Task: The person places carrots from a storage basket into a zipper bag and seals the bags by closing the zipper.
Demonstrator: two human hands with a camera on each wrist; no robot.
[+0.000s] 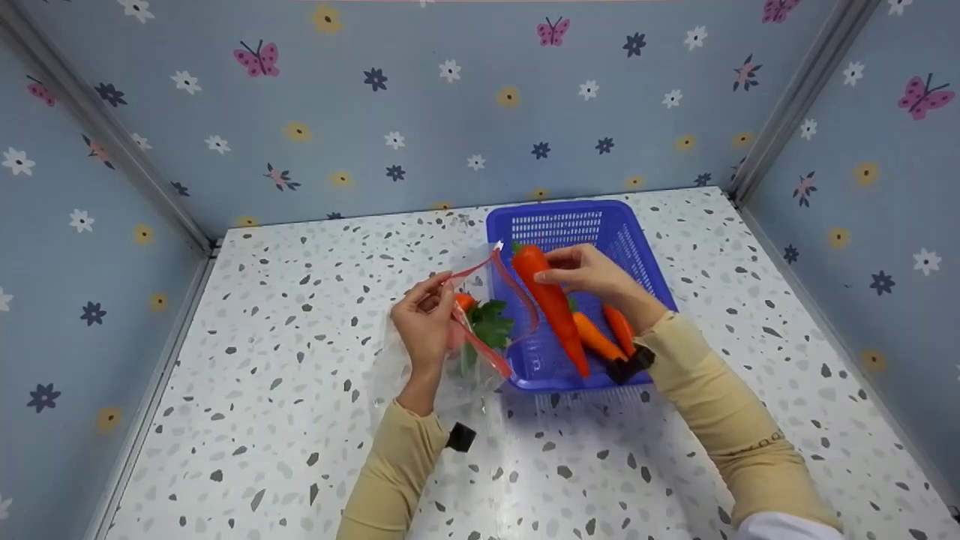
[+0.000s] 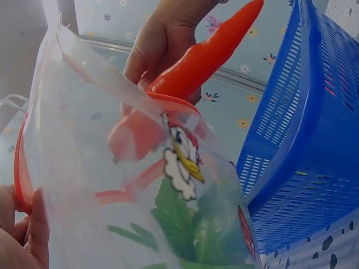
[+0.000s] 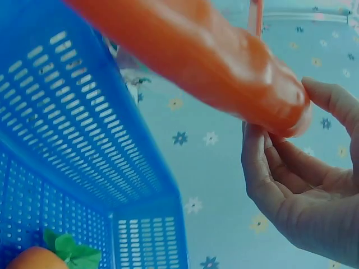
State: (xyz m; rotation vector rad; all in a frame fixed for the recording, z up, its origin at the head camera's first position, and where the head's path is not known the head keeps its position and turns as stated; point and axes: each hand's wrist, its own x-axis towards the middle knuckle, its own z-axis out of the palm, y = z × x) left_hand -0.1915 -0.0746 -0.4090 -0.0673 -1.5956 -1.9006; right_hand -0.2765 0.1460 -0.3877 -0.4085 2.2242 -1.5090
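My right hand [image 1: 589,274] pinches a long orange-red carrot [image 1: 553,304] near its thick, green-tipped end, the thin end slanting down over the basket. With thumb and fingers, my left hand [image 1: 426,322] grips the red-edged mouth of a clear zip bag [image 2: 84,140], which gapes toward the carrot. Green leaves [image 1: 491,324] and an orange piece [image 1: 465,301] show inside the bag. In the left wrist view, the carrot's thick end appears through the bag's film, right at the mouth. The bag also bears a printed cartoon duck [image 2: 182,157].
A blue plastic basket [image 1: 540,367] stands right of the bag. Inside lie an orange carrot [image 1: 596,336] with a leafy top and another orange-red one [image 1: 619,328]. Patterned panels [image 1: 450,112] enclose the speckled table [image 1: 285,375] at the back and sides.
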